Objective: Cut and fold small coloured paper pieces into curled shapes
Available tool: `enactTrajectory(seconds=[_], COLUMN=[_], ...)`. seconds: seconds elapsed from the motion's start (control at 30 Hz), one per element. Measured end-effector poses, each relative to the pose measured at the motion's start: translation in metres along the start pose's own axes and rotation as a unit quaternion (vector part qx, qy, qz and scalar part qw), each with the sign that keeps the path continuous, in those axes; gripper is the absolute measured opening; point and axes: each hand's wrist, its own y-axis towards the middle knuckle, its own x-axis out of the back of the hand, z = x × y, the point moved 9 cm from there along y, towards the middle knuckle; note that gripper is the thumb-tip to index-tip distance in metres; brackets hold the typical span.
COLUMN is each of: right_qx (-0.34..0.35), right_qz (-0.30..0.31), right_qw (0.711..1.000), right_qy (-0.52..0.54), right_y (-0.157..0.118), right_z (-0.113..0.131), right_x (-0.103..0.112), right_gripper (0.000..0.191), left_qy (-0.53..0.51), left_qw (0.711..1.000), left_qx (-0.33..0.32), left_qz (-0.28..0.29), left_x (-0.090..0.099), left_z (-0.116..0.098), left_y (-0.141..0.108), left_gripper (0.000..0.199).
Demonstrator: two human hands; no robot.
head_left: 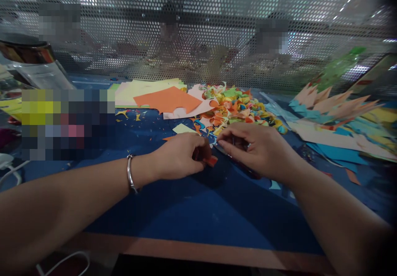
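Note:
Near the middle of the blue table, my left hand (182, 156) pinches a small folded piece of orange paper (211, 160) between thumb and fingers. A silver bangle (131, 172) circles that wrist. Just to the right, my right hand (259, 150) is closed, thumb against fingertips. Something thin and dark runs beneath its fingers; what it is, I cannot make out. Behind both hands lies a heap of small curled paper pieces (238, 108) in many colours. A pale green paper square (184, 129) rests just beyond my left hand.
Paper sheets (124, 94) lie at the back, with a cut orange sheet (169, 99) on top. Folded pointed paper shapes (328, 102) and blue paper (338, 154) are at the right. A perforated metal screen (204, 32) stands behind the table. A green bottle (339, 71) is at the back right.

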Motion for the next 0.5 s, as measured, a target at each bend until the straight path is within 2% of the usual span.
enactTrajectory(seconds=[0.1,0.17,0.3,0.5], right_qx=[-0.005,-0.011,-0.004,-0.007], right_qz=[0.005,0.010,0.016,0.013], right_qw=[1.000,1.000,1.000,1.000], right_qy=[0.000,0.001,0.002,-0.001], right_y=[0.000,0.001,0.001,0.000], right_z=[-0.001,-0.002,0.000,-0.003], right_x=[-0.001,-0.002,-0.002,-0.001], right_gripper=[0.015,0.015,0.015,0.015], left_qy=[0.018,0.045,0.062,0.036], left_qw=[1.000,0.998,0.992,0.986], left_qx=[-0.013,-0.047,-0.102,-0.115], left_qz=[0.000,-0.007,-0.050,-0.117], left_x=[0.000,0.001,0.008,0.023], left_z=[-0.002,-0.007,-0.014,-0.016], left_y=[0.000,0.000,-0.002,-0.003], left_gripper=[0.013,0.013,0.017,0.017])
